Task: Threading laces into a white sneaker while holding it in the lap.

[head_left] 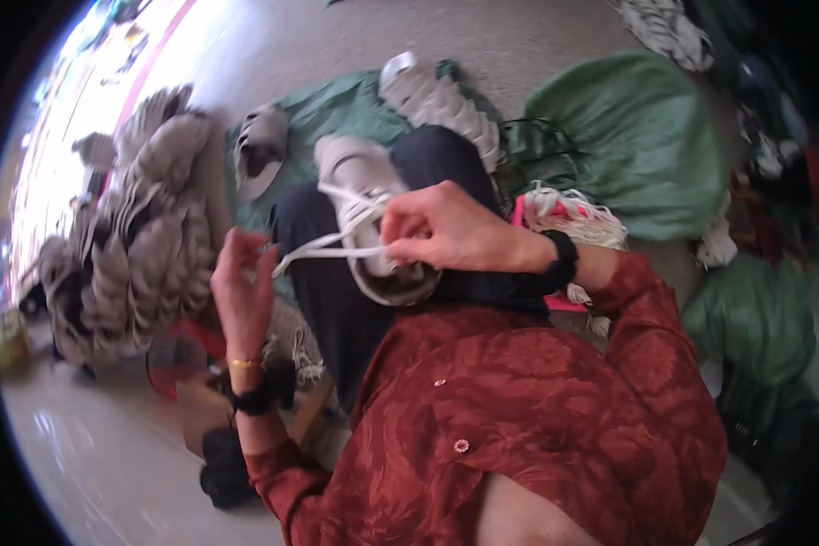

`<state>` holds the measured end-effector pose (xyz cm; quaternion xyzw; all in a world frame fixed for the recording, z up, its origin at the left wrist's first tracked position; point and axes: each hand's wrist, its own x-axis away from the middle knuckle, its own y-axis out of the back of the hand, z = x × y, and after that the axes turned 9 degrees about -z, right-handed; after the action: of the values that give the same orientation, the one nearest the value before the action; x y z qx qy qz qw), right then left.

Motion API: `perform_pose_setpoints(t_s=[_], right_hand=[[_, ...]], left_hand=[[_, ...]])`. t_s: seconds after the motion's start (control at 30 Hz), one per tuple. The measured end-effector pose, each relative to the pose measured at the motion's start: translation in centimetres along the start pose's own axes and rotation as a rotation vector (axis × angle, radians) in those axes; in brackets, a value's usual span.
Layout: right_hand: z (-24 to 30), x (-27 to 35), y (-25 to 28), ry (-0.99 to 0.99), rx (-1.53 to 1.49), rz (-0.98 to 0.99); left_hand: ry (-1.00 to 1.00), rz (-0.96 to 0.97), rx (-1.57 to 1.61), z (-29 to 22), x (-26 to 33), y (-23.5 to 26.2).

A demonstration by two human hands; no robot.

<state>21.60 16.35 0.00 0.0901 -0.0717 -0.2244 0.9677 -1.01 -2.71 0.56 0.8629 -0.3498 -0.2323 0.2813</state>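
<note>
Shirt [555,400] nearest; left hand [243,287], right hand [455,227] pinch lace [350,252]; gap off shoe [359,187], left edge.

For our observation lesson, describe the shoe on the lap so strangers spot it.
Find the red shirt, then the dark trousers above it. The pale shoe lies on them; unlike the piled uppers, it has white lace in the right hand.

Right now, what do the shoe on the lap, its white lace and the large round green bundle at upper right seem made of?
Shoe: probably fabric or synthetic leather, matte; pale, low-shine surface, its grain too blurred to settle.
Lace: likely woven textile, matte; a thin, flexible strip.
Green bundle: perhaps woven plastic or cloth, slight sheen; soft creases cross it.
</note>
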Motion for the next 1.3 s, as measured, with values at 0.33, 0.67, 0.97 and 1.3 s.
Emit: perform_pose_setpoints(t_s=[0.33,0.67,0.97,1.3], right_hand=[[0.2,0.4,-0.3,0.073,0.005,-0.081],[-2.0,1.4,0.1,0.581,0.537,-0.055],[-2.8,1.0,-0.3,0.953,0.527,-0.062],[-3.0,1.0,-0.4,0.910,0.383,-0.155]], left_hand=[[-0.103,0.414,0.351,-5.9,1.4,-4.7],[-0.171,0.167,0.042,-6.7,1.7,-5.4],[-0.106,0.179,-0.010,-6.6,1.8,-6.3],[-0.075,0.208,0.084,-5.5,1.7,-7.3]])
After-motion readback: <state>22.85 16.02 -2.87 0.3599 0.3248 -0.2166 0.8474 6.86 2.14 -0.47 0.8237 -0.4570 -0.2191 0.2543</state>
